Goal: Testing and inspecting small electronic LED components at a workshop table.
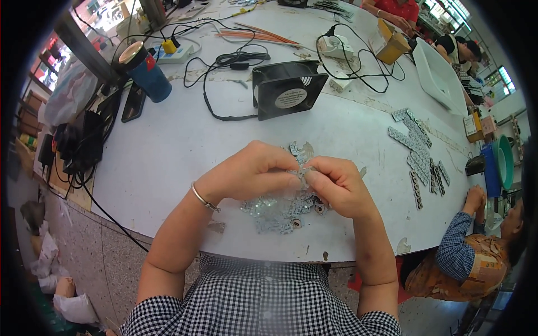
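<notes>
My left hand (260, 172) and my right hand (341, 186) meet over the middle of the table. Thumb and fingers of each are pinched together, fingertips almost touching. Between them is a small pale circuit board (303, 171), mostly covered by the fingers. Under and around my hands lies a loose pile of small silvery boards (274, 215), some with round parts on them. To the right, strips of similar boards (412, 143) lie in rows.
Beyond my hands stands a black square fan (290, 92) with a trailing cable. At the left are a blue cup (147, 73) and a phone (134, 103). A white basin (437, 75) and an open carton (388, 43) are far right. A co-worker (471, 252) sits at the right edge.
</notes>
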Demonstrator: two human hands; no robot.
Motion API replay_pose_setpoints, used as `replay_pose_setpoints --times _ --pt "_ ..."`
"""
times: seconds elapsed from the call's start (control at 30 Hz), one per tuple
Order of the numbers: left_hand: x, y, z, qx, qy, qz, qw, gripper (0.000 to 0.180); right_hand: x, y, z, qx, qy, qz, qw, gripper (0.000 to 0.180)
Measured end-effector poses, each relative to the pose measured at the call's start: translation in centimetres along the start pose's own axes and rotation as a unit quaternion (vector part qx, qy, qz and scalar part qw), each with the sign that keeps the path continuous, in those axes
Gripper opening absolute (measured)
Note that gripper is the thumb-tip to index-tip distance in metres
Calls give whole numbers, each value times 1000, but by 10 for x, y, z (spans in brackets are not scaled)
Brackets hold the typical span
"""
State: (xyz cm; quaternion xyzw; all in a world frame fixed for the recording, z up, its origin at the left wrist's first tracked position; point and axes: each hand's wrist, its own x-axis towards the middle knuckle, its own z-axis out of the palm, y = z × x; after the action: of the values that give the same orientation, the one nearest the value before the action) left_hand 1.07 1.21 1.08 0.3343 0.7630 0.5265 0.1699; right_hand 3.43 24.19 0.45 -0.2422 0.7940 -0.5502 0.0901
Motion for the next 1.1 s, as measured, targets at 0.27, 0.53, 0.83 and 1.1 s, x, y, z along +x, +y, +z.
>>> replay_pose_setpoints --times 0.27,0.53,0.83,1.1 --pt "-2 -11 -3 -106 84 -46 990 16 3 8 -6 147 114 109 976 18" --pt "11 -11 19 258 202 152 932 29 4 12 8 16 91 59 994 18" --pt "12 -10 18 337 190 196 901 30 4 10 11 -27 110 26 993 18" --pt "15 -14 20 349 209 225 885 29 3 12 12 -37 121 7 992 18"
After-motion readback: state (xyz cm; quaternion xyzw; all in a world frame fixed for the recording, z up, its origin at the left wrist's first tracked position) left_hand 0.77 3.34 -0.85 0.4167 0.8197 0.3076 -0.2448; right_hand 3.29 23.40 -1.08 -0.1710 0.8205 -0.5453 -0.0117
